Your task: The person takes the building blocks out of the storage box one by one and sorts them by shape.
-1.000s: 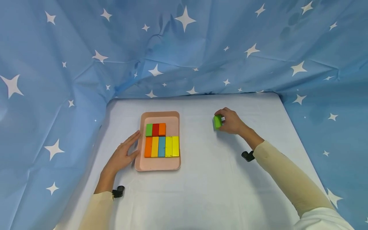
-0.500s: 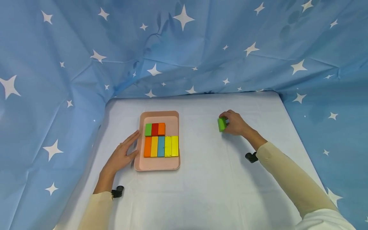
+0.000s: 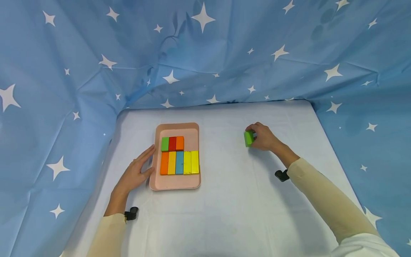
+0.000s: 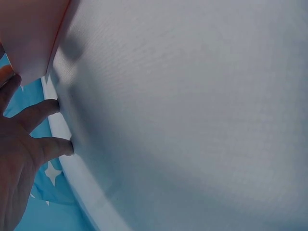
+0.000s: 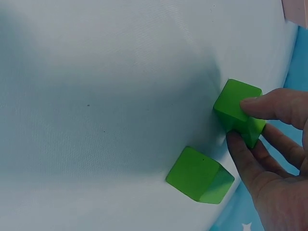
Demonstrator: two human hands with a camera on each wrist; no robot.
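My right hand (image 3: 264,138) pinches a green block (image 3: 248,138) between thumb and fingers, right of the tray and close over the white cloth. Beside the held block, the right wrist view shows a second green block (image 5: 199,175) on the cloth; the hand hides it in the head view. My left hand (image 3: 135,174) has its fingers spread along the left rim of a pink tray (image 3: 174,182). In the left wrist view, the fingertips of the left hand (image 4: 24,139) sit against the tray wall (image 4: 31,38) and the cloth.
Inside the tray lie two rows of blocks. The back row has a green block (image 3: 165,144), a red block (image 3: 172,144) and an orange block (image 3: 179,143). The front row holds several longer ones, including a blue block (image 3: 179,162). A blue starry curtain (image 3: 205,53) surrounds the table.
Over the first half second, my right hand moved a little right and towards me with the green block; since then it has hardly moved. The left hand stays at the tray.
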